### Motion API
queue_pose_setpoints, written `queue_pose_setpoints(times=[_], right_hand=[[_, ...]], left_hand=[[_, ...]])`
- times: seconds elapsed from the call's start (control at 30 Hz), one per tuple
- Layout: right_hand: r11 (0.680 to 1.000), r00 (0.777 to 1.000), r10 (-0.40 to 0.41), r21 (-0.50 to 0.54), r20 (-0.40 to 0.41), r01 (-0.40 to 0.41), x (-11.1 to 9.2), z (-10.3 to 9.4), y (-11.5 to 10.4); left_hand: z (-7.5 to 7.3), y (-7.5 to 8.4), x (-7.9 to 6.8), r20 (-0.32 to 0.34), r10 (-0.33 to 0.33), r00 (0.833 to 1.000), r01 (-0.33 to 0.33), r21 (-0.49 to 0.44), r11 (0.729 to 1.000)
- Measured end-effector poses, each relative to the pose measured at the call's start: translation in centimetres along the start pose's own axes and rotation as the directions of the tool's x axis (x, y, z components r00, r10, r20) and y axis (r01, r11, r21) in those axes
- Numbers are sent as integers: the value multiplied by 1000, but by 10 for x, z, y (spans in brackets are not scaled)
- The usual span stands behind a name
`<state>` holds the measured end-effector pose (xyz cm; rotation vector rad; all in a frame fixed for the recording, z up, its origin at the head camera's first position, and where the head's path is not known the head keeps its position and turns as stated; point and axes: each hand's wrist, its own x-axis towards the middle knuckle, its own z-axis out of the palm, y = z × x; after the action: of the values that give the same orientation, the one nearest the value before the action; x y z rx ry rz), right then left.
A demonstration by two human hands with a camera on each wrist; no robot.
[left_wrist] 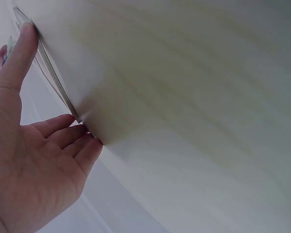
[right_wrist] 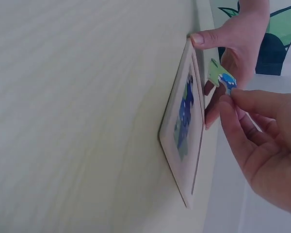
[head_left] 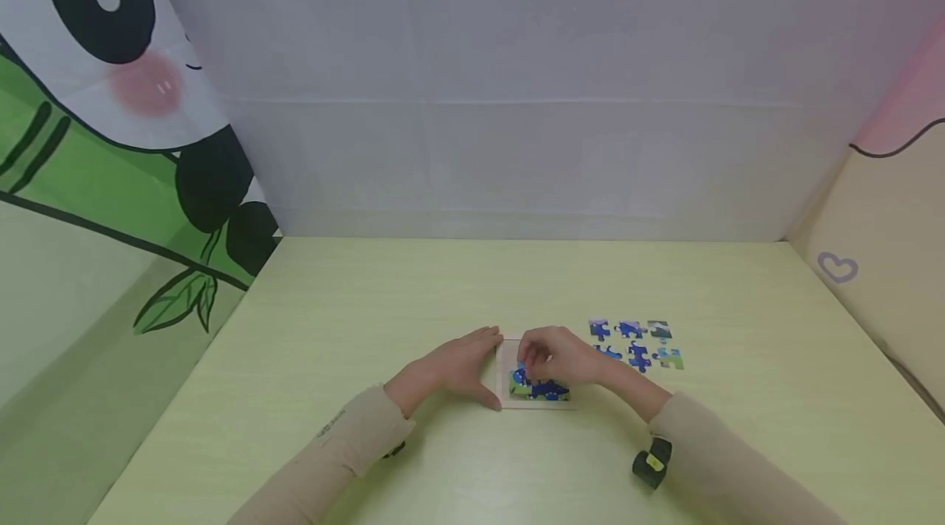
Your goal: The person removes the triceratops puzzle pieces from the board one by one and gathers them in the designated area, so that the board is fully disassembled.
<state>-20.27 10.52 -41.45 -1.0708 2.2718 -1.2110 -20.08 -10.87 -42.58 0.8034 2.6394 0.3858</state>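
Note:
Between thumb and fingertips, my right hand (head_left: 557,354) pinches a green and blue jigsaw piece (right_wrist: 220,75). It is held over a shallow puzzle tray (head_left: 539,405) with a pale rim, lifted off the tray's surface in the right wrist view. Joined blue and green pieces (head_left: 542,392) lie in the tray's near part; my right hand hides some of them. Along the tray's left side, my left hand (head_left: 461,365) is spread. Its extended thumb (left_wrist: 24,53) touches the near corner, and its fingertips rest by the far corner.
Several loose jigsaw pieces (head_left: 638,357) lie in two rows right of the tray, partly behind my right forearm. A pale wooden table (head_left: 369,287) carries everything. A white back wall (head_left: 472,164) and painted side panels bound it. Black cameras (head_left: 653,463) sit at the wrists.

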Motion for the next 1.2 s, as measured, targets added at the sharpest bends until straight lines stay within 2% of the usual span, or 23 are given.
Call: queue_pose_setpoints(times=[0.27, 0.57, 0.83, 1.2], right_hand=[[993, 993, 117, -17, -24, -117, -21, -21, 2], [988, 987, 152, 8, -53, -152, -55, -40, 15], [988, 987, 151, 23, -49, -150, -79, -50, 32], [973, 970, 229, 0, -78, -229, -91, -53, 46]], left_hand=[[0, 1, 1, 15, -19, 1000, 19, 11, 1000], [3, -1, 2, 10, -15, 1000, 15, 27, 1000], [3, -1, 1, 4, -11, 1000, 11, 24, 1000], [1, 1, 0, 2, -5, 1000, 5, 20, 1000]])
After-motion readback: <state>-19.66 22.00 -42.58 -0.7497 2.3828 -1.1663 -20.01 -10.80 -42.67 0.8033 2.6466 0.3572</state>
